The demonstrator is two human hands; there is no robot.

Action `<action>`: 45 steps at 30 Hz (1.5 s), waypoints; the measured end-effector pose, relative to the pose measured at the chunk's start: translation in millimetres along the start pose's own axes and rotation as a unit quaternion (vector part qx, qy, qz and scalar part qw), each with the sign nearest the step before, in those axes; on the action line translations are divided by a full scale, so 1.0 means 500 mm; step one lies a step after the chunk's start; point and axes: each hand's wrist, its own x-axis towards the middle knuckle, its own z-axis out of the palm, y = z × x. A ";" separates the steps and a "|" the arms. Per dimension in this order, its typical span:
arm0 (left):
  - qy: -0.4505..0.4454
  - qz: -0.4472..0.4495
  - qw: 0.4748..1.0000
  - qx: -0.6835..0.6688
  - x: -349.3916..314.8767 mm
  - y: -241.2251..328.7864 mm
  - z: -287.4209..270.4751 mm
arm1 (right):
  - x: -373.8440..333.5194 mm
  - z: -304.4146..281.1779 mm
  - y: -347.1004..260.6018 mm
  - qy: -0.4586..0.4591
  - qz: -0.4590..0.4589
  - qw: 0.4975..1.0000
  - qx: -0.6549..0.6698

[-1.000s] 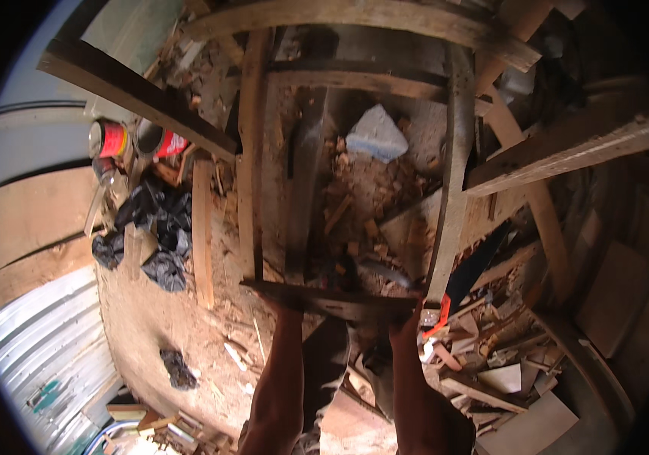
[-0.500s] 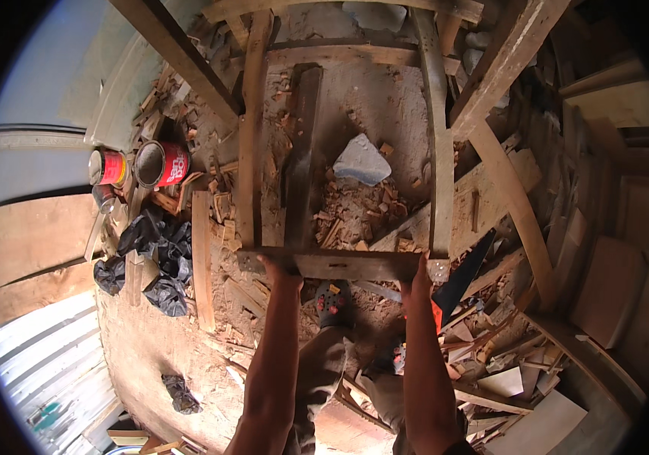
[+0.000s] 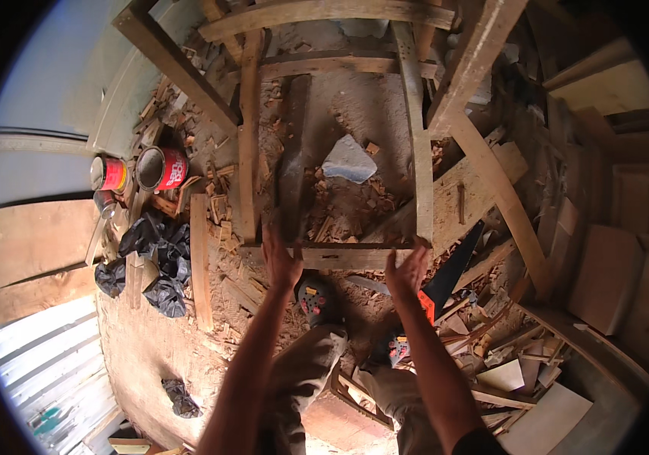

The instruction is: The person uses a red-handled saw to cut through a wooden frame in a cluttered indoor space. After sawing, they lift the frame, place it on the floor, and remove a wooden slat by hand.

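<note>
A wooden frame of nailed timber stands before me, with a short crosspiece (image 3: 343, 259) at its near end. My left hand (image 3: 280, 262) lies at the left part of this crosspiece, fingers stretched forward and thumb apart. At its right end is my right hand (image 3: 408, 271), also with fingers extended and thumb spread. Both hands are open against or just over the wood; whether the palms press on it I cannot tell. The frame's left rail (image 3: 249, 152) and right rail (image 3: 420, 167) run away from me. Beside my right forearm lies a handsaw (image 3: 453, 265) with an orange handle.
A grey stone chunk (image 3: 350, 159) lies inside the frame among wood chips. Slanting braces (image 3: 499, 193) rise at the right. To the left are red cans (image 3: 161, 168), black plastic bags (image 3: 165, 258) and an upright board (image 3: 201, 262). Scrap wood (image 3: 503, 375) litters the lower right.
Both hands have loosened from their hold on the crosspiece, and their fingers now stretch forward. The frame appears slightly further left in the view.
</note>
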 end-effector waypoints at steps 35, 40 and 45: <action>0.203 0.127 0.969 -0.065 0.080 -0.187 -0.007 | -0.001 -0.083 0.248 -0.024 -0.178 0.976 -0.120; 0.229 -0.037 0.968 -0.097 -0.038 -0.261 -0.005 | -0.048 -0.088 0.173 -0.031 -0.258 0.958 -0.123; 0.083 -0.161 0.962 -0.206 -0.211 -0.319 0.147 | -0.080 0.077 -0.030 -0.116 -0.379 0.918 0.007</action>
